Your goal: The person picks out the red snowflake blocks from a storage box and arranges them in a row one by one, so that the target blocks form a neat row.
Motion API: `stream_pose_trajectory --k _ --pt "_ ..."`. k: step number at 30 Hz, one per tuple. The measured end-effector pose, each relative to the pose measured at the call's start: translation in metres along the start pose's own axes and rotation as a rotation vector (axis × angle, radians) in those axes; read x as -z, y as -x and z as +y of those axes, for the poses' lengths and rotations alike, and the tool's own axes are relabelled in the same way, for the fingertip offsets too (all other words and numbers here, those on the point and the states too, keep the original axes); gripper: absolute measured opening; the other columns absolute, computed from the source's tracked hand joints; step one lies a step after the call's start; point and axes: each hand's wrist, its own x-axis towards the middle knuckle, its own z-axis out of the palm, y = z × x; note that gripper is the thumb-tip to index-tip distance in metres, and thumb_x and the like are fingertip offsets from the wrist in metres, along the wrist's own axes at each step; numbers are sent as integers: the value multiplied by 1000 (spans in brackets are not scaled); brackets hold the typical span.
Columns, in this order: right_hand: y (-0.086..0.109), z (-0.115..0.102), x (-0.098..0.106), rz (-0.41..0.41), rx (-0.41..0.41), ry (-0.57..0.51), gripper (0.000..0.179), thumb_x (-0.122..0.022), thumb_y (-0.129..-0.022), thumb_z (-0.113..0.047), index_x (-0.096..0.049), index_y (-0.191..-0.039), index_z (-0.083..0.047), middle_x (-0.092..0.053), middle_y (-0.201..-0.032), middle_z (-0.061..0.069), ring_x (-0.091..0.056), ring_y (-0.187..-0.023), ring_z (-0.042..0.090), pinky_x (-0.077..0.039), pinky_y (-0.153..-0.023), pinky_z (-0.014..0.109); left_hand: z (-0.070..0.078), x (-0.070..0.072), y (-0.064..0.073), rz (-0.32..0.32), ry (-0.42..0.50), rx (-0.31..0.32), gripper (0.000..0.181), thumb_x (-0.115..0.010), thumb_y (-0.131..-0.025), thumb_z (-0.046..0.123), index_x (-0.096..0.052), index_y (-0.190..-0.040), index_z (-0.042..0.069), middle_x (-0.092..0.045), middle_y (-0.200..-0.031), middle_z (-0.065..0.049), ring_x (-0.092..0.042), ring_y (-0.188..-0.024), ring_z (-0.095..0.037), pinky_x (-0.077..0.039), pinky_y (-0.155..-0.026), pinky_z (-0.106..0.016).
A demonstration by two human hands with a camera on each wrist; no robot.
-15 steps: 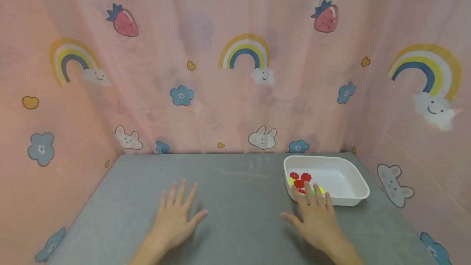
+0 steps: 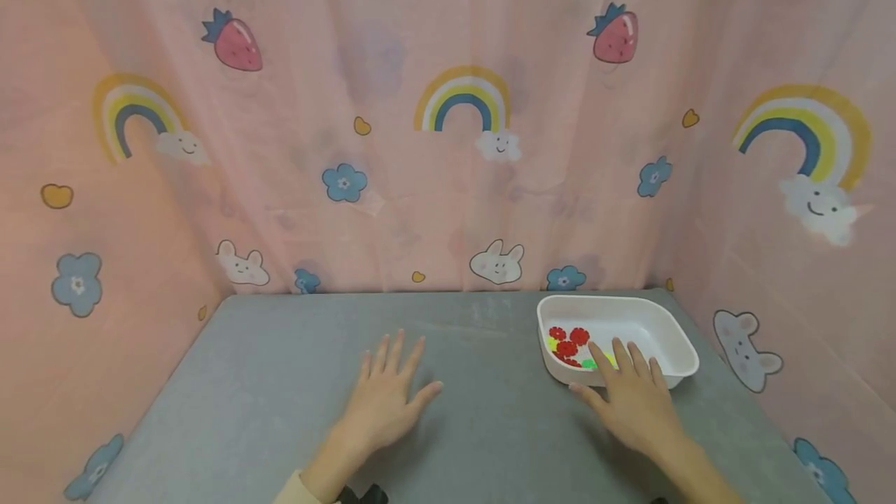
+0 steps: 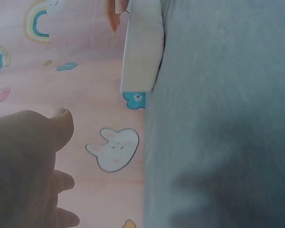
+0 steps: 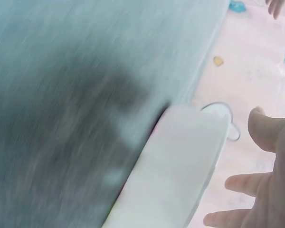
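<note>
My left hand (image 2: pixel 383 403) hovers over the middle of the grey table (image 2: pixel 280 364), fingers spread and holding nothing. At the front edge of a white plastic tray (image 2: pixel 651 325), my right hand (image 2: pixel 633 403) is held out with spread fingers and also holds nothing. Its fingertips overlap the tray's near rim in the head view; whether they touch it I cannot tell. Several red flower-shaped pieces (image 2: pixel 566 348) lie at the tray's left end. Yellow and green pieces (image 2: pixel 589 363) lie near them, partly hidden by the right hand. The right wrist view shows the tray's outer wall (image 4: pixel 175 161) beside the fingers.
A pink curtain (image 2: pixel 392 232) printed with rainbows, strawberries and rabbits hangs behind the table and along both sides. The tray stands near the table's back right corner. A small black object (image 2: pixel 371 495) shows beside the left wrist.
Both hands have shifted to the right, the left one also slightly farther forward. More of the red and green pieces shows now. The tray keeps its place on the table.
</note>
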Motion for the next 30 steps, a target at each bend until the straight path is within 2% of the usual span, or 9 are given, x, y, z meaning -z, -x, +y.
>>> stream_pose_trajectory --k 4,10,17,24,30 --pt "-2 16 4 0 -17 18 80 -57 -96 -61 -47 -148 0 -36 -148 41 -27 -138 62 -18 -108 78 12 -6 -13 -4 18 -12 73 -40 -103 62 -30 -161 18 -18 -167 -20 -13 -153 -42 -15 -119 -64" --pt "-6 43 7 24 -34 34 76 -55 -99 -55 -47 -145 4 -36 -145 44 -29 -134 64 -23 -106 79 30 -15 -32 21 41 -48 73 -36 -104 62 -32 -160 17 -25 -165 -21 -20 -152 -41 -20 -119 -62" --pt "-10 61 17 68 -32 -2 70 -55 -102 -48 -46 -142 8 -35 -142 47 -31 -130 67 -29 -101 79 50 -14 -44 54 86 -95 70 -36 -105 59 -35 -159 15 -28 -163 -22 -24 -151 -40 -24 -118 -60" --pt "-18 81 20 63 -53 -33 69 -52 -104 -48 -45 -142 9 -32 -142 48 -32 -128 66 -29 -101 79 62 -19 -58 79 125 -117 66 -38 -106 55 -39 -157 13 -34 -160 -22 -30 -148 -40 -28 -118 -57" --pt "-24 104 18 80 -27 -62 66 -54 -104 -43 -46 -140 11 -38 -136 46 -41 -120 65 -35 -95 77 77 -23 -70 78 194 -117 64 -43 -106 54 -42 -155 14 -38 -159 -19 -36 -146 -37 -33 -116 -55"
